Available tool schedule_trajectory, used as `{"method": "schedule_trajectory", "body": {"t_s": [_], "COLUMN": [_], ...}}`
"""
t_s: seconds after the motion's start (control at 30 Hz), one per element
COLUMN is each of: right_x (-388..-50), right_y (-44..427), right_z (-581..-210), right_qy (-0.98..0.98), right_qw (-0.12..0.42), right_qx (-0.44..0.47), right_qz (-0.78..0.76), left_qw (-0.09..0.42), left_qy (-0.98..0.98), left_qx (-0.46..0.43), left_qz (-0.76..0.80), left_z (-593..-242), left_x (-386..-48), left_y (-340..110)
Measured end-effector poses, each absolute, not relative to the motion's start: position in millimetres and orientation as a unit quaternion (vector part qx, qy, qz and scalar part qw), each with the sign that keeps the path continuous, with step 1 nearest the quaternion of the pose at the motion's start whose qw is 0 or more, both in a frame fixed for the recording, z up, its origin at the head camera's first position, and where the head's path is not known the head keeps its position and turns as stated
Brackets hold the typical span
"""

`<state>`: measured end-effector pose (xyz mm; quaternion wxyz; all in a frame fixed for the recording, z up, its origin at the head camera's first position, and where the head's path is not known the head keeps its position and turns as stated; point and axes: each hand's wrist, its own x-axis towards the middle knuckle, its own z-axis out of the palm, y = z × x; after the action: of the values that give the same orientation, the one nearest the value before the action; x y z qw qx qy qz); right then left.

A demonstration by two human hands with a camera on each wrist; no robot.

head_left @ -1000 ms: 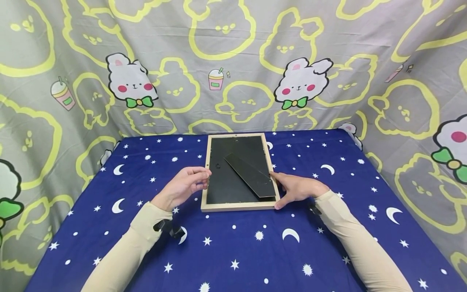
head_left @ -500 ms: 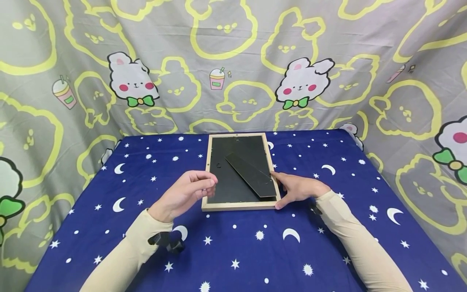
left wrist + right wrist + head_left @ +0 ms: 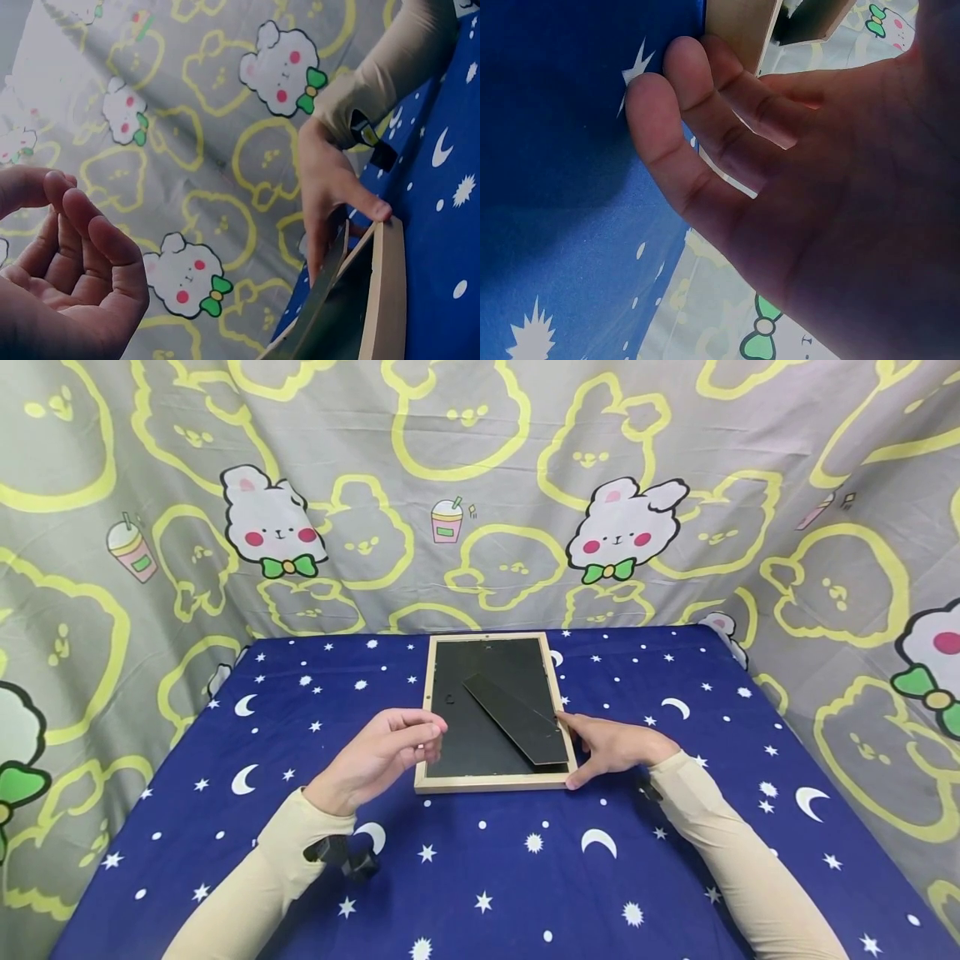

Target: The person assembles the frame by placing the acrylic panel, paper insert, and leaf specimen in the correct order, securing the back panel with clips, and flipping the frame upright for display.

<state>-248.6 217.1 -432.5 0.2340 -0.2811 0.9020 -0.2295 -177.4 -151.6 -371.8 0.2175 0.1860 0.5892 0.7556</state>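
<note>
A picture frame (image 3: 421,743) with a light wood border lies back side up, its black backing board (image 3: 457,735) showing. Its black easel stand (image 3: 517,722) slants across the board. My left hand (image 3: 386,752) hovers by the lower left edge, thumb and index tips meeting and the other fingers loosely bent; nothing shows in it in the left wrist view. With thumb and fingers my right hand (image 3: 611,746) holds the lower right corner, the thumb at the near edge and the index finger along the right side. The right wrist view shows its other fingers bent beside the wood.
A dark blue cloth (image 3: 480,868) with white moons and stars covers the table. Behind and at both sides hangs a grey curtain (image 3: 495,460) with cartoon bunnies. Each wrist carries a small black camera mount (image 3: 341,856).
My left hand has come off the frame's left edge, moving slightly right and nearer over its lower left part. It has stayed almost still since. My right hand and the frame have not moved.
</note>
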Motion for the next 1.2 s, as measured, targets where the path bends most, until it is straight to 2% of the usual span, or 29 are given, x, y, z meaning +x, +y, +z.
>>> {"method": "schedule_trajectory", "body": {"t_s": [0.57,0.83,1.0,1.2], "right_x": [-249,-249,-248,-248], "right_y": [218,218,217,217], "right_z": [-433,-434,-433,-435], "right_qy": [0.903,0.899,0.898,0.898], "right_qw": [0.231,0.233,0.231,0.221], "right_qx": [-0.282,-0.284,-0.288,-0.297], "right_qz": [-0.23,-0.237,-0.239,-0.239], "left_qw": [0.214,0.105,0.081,0.046], "left_qy": [0.586,0.71,0.775,0.841], "left_qx": [0.172,0.102,0.077,0.089], "left_qz": [0.762,0.689,0.622,0.532], "left_z": [-372,-403,-422,-433], "left_x": [-179,-219,-236,-240], "left_y": [-150,-164,-173,-174]}}
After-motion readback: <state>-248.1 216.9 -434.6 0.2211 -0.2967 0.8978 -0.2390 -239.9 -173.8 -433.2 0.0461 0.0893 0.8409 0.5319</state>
